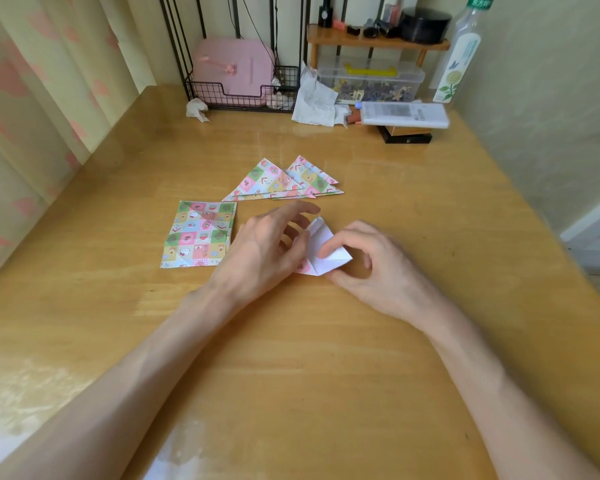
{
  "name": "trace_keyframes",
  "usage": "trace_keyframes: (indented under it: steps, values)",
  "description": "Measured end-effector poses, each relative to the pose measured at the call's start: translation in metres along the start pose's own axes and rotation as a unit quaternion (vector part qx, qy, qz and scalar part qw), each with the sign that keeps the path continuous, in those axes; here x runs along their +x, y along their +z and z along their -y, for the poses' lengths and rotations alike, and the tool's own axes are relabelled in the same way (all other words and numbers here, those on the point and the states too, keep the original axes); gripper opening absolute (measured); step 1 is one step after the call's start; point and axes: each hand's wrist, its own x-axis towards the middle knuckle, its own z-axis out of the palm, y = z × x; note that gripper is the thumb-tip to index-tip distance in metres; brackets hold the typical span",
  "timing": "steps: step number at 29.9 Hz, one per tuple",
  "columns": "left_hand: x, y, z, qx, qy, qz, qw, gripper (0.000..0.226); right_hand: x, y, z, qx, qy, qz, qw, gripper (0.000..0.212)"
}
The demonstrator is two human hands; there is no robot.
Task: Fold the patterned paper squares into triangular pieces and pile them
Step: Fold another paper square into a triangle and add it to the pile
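A partly folded paper piece (321, 249), white side up with a pink patterned corner showing, lies on the wooden table (291, 358) between my hands. My left hand (267, 251) rests on its left side with fingers bent over it. My right hand (371, 261) pinches its right part between thumb and forefinger. A stack of flat patterned paper squares (200, 233) lies to the left. Behind the hands sits a loose pile of folded patterned triangles (284, 180).
At the back stand a wire rack with a pink case (232, 69), crumpled paper (314, 97), a clear plastic box (371, 79), a small wooden shelf (378, 41), a tall bottle (459, 53) and a white box on a dark box (404, 116). A curtain (32, 98) hangs left.
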Motion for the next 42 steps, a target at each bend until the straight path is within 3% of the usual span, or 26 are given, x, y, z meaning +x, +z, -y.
trace_keyframes:
  steps: [6, 9, 11, 13, 17, 23, 28, 34, 42]
  values:
    - [0.002, -0.002, 0.01, 0.005, -0.02, -0.034, 0.999, 0.046, 0.0, 0.002, -0.008, -0.099, -0.076, -0.053, 0.991, 0.011]
    - [0.002, -0.004, 0.015, 0.118, 0.035, -0.038, 0.992, 0.055, 0.0, 0.0, -0.008, -0.1, -0.093, -0.035, 0.99, 0.007]
    - [0.004, -0.007, 0.017, 0.161, 0.102, -0.005, 0.982, 0.044, 0.0, 0.001, -0.008, -0.087, -0.091, -0.018, 0.992, 0.007]
    - [0.005, -0.013, 0.013, 0.115, 0.117, 0.07, 0.984, 0.03, 0.0, 0.0, -0.009, -0.067, -0.08, -0.003, 0.995, 0.007]
    - [0.0, -0.024, 0.007, 0.026, 0.058, 0.155, 0.986, 0.015, 0.0, -0.002, -0.01, -0.049, -0.072, 0.01, 0.996, 0.01]
    - [0.003, -0.033, 0.014, 0.025, 0.011, 0.202, 0.979, 0.025, 0.001, -0.004, -0.009, -0.044, -0.065, 0.012, 0.997, 0.013]
    - [0.004, -0.033, 0.013, 0.022, 0.022, 0.185, 0.982, 0.031, 0.0, -0.003, -0.007, -0.049, -0.067, 0.007, 0.997, 0.006]
    - [0.002, -0.027, 0.013, 0.067, 0.061, 0.15, 0.985, 0.004, 0.0, -0.006, -0.008, -0.068, -0.065, -0.016, 0.995, 0.006]
    - [0.002, -0.026, 0.012, 0.084, 0.043, 0.156, 0.983, 0.004, 0.002, -0.005, -0.014, -0.041, -0.044, 0.014, 0.998, 0.005]
